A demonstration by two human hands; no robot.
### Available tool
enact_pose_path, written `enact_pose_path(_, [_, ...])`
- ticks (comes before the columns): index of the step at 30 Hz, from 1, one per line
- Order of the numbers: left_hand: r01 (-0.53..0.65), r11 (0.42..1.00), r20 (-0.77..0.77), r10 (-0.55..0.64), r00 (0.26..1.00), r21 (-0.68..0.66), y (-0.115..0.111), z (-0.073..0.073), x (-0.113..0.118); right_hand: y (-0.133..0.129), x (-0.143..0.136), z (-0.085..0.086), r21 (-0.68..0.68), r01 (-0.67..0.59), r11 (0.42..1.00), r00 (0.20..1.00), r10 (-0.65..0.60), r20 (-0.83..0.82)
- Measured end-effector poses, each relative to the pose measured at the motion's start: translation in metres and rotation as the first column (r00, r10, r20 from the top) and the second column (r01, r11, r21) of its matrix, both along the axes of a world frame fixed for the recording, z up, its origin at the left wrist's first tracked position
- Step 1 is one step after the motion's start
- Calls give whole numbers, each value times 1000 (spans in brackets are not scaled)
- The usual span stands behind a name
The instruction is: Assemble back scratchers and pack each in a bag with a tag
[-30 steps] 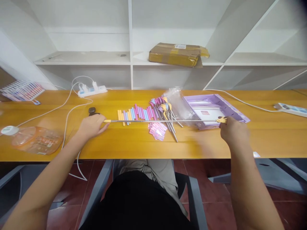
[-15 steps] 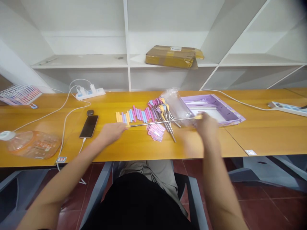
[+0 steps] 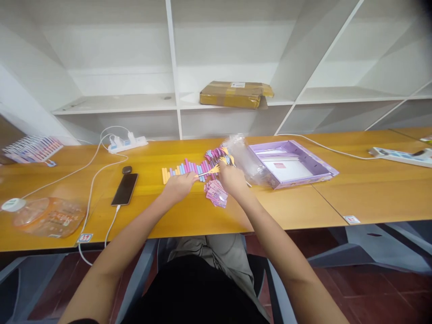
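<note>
My left hand (image 3: 179,186) is closed around the handle end of a telescopic back scratcher. Its short metal rod and yellow hand-shaped head (image 3: 213,169) point right. Against the tip of that head is my right hand (image 3: 232,177), fingers curled and partly hidden, so what they grip cannot be made out. Just behind it lies a pile of back scratchers (image 3: 211,154) with pink, purple, blue and yellow heads. A row of coloured handle tubes (image 3: 187,167) lies beyond my left hand. Pink printed cards (image 3: 216,194) are fanned out below the hands.
Clear plastic wrap (image 3: 243,157) and a purple box tray (image 3: 278,183) sit to the right. On the left are a phone (image 3: 124,189), an orange-tinted bottle (image 3: 50,218), cables and a power strip (image 3: 127,144). A taped carton (image 3: 231,94) rests on the shelf behind.
The back scratcher was stretched long between my hands; its rod is now collapsed short. My right hand has come left, close to my left hand, which has moved slightly right. The view has tilted up slightly.
</note>
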State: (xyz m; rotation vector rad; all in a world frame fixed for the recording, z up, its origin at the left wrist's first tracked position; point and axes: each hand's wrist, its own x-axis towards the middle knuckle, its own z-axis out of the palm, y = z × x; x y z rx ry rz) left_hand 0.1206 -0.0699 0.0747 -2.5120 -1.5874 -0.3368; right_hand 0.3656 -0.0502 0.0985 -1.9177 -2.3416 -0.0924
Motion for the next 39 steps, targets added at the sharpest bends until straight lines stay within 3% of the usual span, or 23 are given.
enact_pose_path(4, [-9, 997, 26, 11, 1000, -72, 19, -12, -5, 32, 15, -17, -1, -170, 985, 982, 169, -85])
enact_pose_path(7, [-8, 992, 89, 19, 996, -123, 25, -24, -12, 58, 40, -31, 21, -242, 970, 940, 240, -243])
enact_pose_path(9, [-41, 987, 111, 59, 992, -158, 25, -35, -16, 72, 61, -44, 129, -142, 981, 924, 178, -338])
enact_pose_path(11, [-68, 979, 125, 93, 988, -194, 21, -46, -18, 81, 81, -58, 262, 73, 962, 927, 32, -373])
enact_pose_path(13, [-49, 974, 167, 88, 982, -222, 17, -53, -19, 86, 100, -73, 342, 298, 891, 914, -164, -371])
enact_pose_path(15, [-9, 971, 238, 68, 969, -240, 14, -55, -19, 87, 116, -85, 358, 440, 824, 882, -320, -347])
enact_pose_path(17, [9, 967, 308, 73, 948, -256, 14, -52, -20, 88, 130, -94, 327, 491, 807, 864, -404, -300])
enact_pose_path(20, [15, 962, 392, 98, 915, -273, 16, -47, -24, 89, 142, -102, 253, 499, 829, 862, -442, -250])
enact_pose_path(26, [18, 945, 452, 138, 881, -325, 16, -49, -29, 88, 147, -103, 268, 514, 815, 846, -428, -319])
enact_pose_path(33, [89, 929, 585, 150, 797, -360, 13, -54, -20, 81, 133, -86, 402, 559, 725, 809, -370, -458])
enact_pose_path(36, [155, 950, 712, 89, 697, -270, 13, -61, -19, 76, 120, -70, 443, 510, 738, 805, -227, -548])
enact_pose_path(39, [181, 957, 756, 55, 652, -225, 13, -62, -20, 66, 92, -49, 416, 426, 804, 769, -79, -634])
